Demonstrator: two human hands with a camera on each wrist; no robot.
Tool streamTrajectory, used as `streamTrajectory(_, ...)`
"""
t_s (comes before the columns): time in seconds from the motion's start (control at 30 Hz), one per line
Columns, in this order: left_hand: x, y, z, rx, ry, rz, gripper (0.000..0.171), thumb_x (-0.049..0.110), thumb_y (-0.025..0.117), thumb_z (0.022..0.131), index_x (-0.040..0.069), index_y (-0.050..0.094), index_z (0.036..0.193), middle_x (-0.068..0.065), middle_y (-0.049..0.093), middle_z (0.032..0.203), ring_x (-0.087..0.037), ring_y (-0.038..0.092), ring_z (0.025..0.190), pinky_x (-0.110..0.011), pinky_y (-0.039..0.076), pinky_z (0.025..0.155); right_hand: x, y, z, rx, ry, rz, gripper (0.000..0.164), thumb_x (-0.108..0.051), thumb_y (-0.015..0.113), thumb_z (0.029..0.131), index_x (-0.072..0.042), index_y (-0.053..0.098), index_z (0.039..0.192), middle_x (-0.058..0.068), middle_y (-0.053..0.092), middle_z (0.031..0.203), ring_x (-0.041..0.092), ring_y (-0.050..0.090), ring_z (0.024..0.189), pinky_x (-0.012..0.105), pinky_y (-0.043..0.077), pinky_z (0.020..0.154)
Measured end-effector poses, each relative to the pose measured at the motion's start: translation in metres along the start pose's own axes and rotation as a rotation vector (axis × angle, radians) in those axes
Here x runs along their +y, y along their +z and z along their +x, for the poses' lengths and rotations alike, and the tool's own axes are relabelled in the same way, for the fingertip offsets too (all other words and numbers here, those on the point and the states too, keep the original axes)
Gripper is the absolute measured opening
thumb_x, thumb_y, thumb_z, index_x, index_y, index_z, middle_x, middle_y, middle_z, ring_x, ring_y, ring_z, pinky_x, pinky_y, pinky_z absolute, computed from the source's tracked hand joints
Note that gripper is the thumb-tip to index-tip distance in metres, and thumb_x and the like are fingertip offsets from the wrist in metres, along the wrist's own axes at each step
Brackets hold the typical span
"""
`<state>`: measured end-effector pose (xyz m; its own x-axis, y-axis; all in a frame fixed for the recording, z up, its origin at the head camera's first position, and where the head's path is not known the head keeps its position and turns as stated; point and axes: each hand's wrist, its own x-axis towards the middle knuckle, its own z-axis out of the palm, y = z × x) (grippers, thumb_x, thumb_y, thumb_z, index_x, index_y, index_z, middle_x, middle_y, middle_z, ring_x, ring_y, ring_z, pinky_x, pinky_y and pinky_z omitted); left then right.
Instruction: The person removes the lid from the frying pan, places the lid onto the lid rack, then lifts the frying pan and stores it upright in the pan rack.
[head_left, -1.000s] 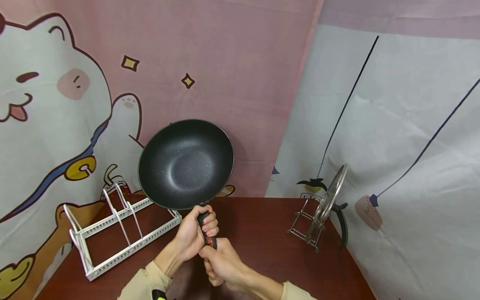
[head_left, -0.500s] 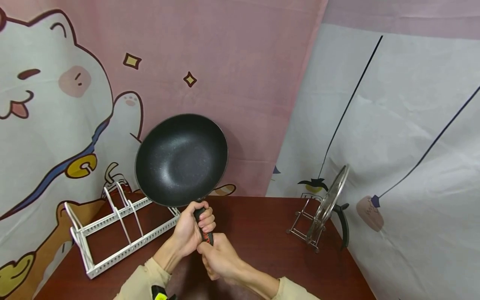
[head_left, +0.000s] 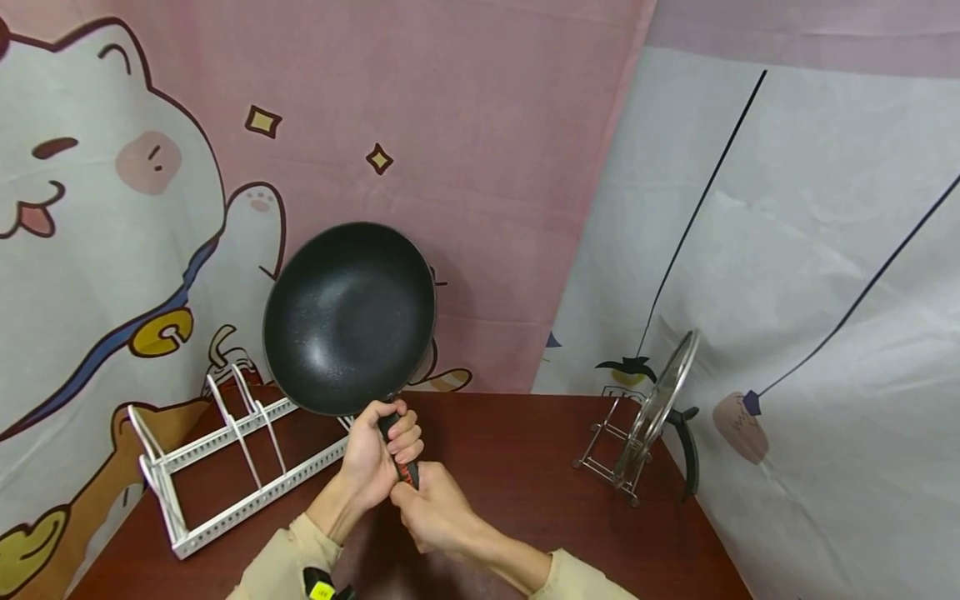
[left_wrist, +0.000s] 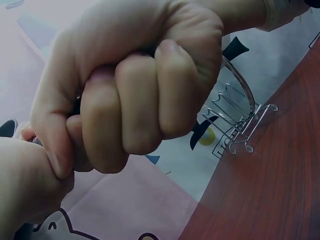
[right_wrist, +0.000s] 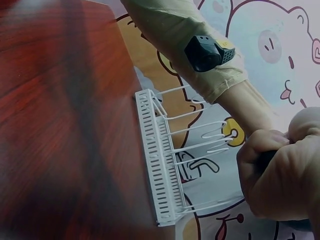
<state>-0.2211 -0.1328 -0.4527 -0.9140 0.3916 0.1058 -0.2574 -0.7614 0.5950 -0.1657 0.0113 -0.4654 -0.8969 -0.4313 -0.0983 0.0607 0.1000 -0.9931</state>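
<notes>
A black wok [head_left: 348,317] with a dark non-stick inside is held up in the head view, its inner face turned toward me. My left hand [head_left: 371,462] grips the handle [head_left: 407,473] near the bowl, fingers curled round it. Just below, my right hand [head_left: 444,510] holds the end of the same handle. In the left wrist view the right hand [left_wrist: 135,100] shows curled fingers beside the left hand [left_wrist: 25,185]. The right wrist view has the right hand [right_wrist: 287,175] at the edge, with the dark handle mostly hidden.
A white dish rack [head_left: 247,467] with upright wire dividers lies on the dark red table [head_left: 540,500], behind the wok's lower left. At the right, a small wire stand [head_left: 611,454] bears a glass lid [head_left: 667,392] on edge. Printed cloth [head_left: 480,125] hangs behind and at the right.
The wok has shifted left and slightly up, and its rim has turned. Both hands have moved a little left with the handle, keeping their grip. Rack and lid stay put.
</notes>
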Motion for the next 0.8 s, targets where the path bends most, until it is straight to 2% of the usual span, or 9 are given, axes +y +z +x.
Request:
streamTrajectory(0.13,0.002,-0.003,0.001,-0.057,0.016,-0.020,0.042,0.019,0.015,0.117,0.021,0.051,0.095,0.009,0.027,0.072,-0.008,0.017,0.061,-0.018,0.032,0.053,-0.002,0.000,0.003,0.025,-0.048,-0.103,0.030,-0.003,0.058,0.099,-0.017,0.050,0.073,-0.010,0.041,0.050,0.003,0.032,0.033,0.023,0.025,0.032)
streamTrajectory(0.4,0.004,-0.010,-0.002,-0.047,0.028,-0.060,0.043,0.018,0.014,0.115,0.020,0.051,0.095,0.008,0.026,0.071,-0.009,0.013,0.061,-0.019,0.031,0.052,-0.002,0.004,0.007,0.048,-0.091,-0.209,0.034,-0.002,0.059,0.099,-0.021,0.047,0.073,-0.013,0.040,0.049,0.001,0.035,0.033,0.022,0.026,0.032)
streamTrajectory(0.67,0.005,-0.013,0.000,-0.079,0.053,-0.079,0.044,0.016,0.013,0.112,0.019,0.052,0.093,0.007,0.017,0.073,-0.008,0.011,0.059,-0.021,0.021,0.053,-0.005,0.005,0.008,0.066,-0.126,-0.287,0.032,-0.004,0.060,0.099,-0.021,0.048,0.075,-0.011,0.042,0.049,-0.001,0.036,0.033,0.021,0.026,0.033)
streamTrajectory(0.8,0.007,-0.015,0.000,-0.119,0.063,-0.100,0.046,0.016,0.011,0.111,0.019,0.053,0.093,0.006,0.016,0.073,-0.008,0.012,0.058,-0.022,0.018,0.054,-0.007,0.006,0.009,0.070,-0.160,-0.357,0.032,-0.004,0.061,0.098,-0.021,0.048,0.075,-0.012,0.043,0.051,-0.001,0.036,0.037,0.019,0.026,0.036)
